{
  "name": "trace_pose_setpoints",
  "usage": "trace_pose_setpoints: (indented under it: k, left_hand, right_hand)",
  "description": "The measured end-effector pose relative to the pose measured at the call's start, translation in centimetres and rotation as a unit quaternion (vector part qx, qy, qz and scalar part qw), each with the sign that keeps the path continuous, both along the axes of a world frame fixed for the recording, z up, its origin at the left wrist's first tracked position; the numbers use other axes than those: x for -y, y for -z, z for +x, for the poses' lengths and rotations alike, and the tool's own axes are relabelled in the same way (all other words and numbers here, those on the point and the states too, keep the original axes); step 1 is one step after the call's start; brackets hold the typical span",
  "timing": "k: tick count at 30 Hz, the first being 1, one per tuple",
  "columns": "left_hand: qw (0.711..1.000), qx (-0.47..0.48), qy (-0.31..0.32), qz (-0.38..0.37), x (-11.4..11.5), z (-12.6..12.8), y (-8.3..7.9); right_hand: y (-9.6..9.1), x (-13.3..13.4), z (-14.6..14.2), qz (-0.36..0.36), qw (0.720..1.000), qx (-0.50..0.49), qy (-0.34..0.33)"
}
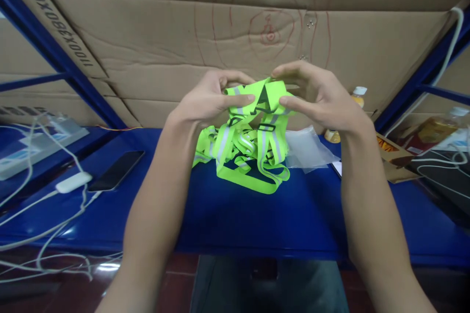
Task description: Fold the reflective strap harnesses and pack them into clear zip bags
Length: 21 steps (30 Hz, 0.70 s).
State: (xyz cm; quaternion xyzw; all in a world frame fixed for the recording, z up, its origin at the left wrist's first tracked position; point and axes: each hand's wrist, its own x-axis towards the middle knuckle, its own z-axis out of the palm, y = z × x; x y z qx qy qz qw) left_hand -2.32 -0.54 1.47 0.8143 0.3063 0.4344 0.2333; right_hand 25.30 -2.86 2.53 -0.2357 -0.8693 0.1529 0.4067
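Note:
Both hands hold up a neon yellow-green reflective strap harness (pixel 270 144) with silver stripes and black buckles. My left hand (pixel 216 95) pinches a folded part of the webbing, thumb in front and fingers behind. On the other side, my right hand (pixel 312 90) grips the strap the same way, thumb on its front face. Loops of webbing hang below the hands down to the blue table (pixel 264 220). More tangled straps of the same kind (pixel 207 144) lie behind. Beside them is a clear plastic bag (pixel 310 149), near my right forearm.
On the left are a black phone (pixel 117 170), a white charging case (pixel 74 182), a power strip (pixel 44 144) and loose white cables. To the right stand bottles (pixel 436 132) and an open cardboard box (pixel 394 156). Cardboard panels (pixel 157 34) back the table.

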Motion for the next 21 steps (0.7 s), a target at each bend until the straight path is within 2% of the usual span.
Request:
trace_pose_setpoints:
  k: [5,10,16,19,21]
  left_hand:
    - [0.999,-0.013,-0.001,0.04,0.8,0.2,-0.5]
    - [0.997,-0.047,-0.022,0.049,0.9,0.9,-0.1]
    - [0.998,-0.009,0.047,-0.043,0.9,2.0,0.8]
    - [0.989,-0.017,0.095,-0.115,1.2,2.1,0.9]
    - [0.985,-0.042,0.102,-0.133,1.2,2.1,0.9]
  right_hand:
    - [0.1,-0.8,0.9,-0.024,0.998,0.059,0.01]
    - [0.8,-1.5,-0.3,-0.008,0.995,0.088,0.056]
    - [1.2,-1.1,-1.6,0.061,0.986,0.022,0.151]
    - [0.9,-0.8,-1.6,0.059,0.987,0.015,0.148]
    - [0.9,-0.9,-1.6,0.037,0.991,0.015,0.124]
